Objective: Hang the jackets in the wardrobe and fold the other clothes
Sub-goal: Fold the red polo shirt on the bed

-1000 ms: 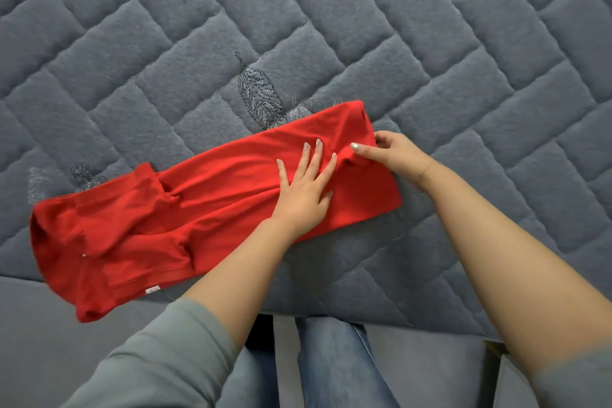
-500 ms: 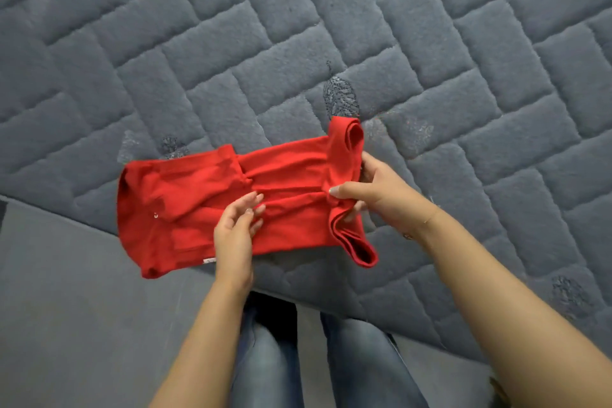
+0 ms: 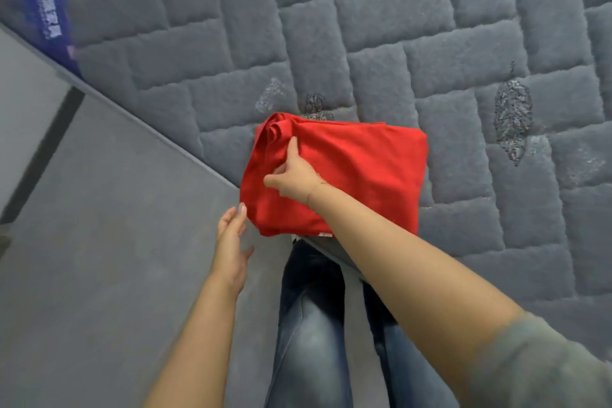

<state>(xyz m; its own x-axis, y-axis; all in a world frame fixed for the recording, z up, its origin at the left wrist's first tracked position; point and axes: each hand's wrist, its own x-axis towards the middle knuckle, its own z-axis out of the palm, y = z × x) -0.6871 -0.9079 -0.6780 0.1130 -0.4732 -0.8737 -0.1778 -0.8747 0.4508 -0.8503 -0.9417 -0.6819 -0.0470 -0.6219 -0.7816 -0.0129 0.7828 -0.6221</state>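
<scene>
We see the red garment (image 3: 347,172), already folded into a compact block, lying on the quilted grey bed cover (image 3: 397,43) at the bed's near edge, directly above the person's knees. We take this garment as our landmark. Its long axis runs left to right across the view, roughly along the bed edge; its left end is bunched into rolled folds, its right end is flat and square.

The right hand (image 3: 291,177) lies on the garment's left half, having crossed over from the right side. Its fingers (image 3: 292,146) are curled into the bunched fabric, thumb and fingers pinching a fold near the garment's upper-left corner. The left hand (image 3: 231,238) sits just off the garment's lower-left corner, fingers straight and loosely together, the fingertips (image 3: 242,209) touching or all but touching the cloth edge; we cannot tell which. It holds nothing.

The relation that matters: the loose, unfinished end of the garment lies to the left, and both hands are gathered at that end, the right on top and the left beside and below it. The flat right end is unattended and well apart from either hand.

We judge that the fold is near completion, and that the next move calls for tucking or lifting from the left end, the left hand being placed to slide under the corner. A blue box (image 3: 43,13) stands far to the garment's upper left, by the bed's edge.
</scene>
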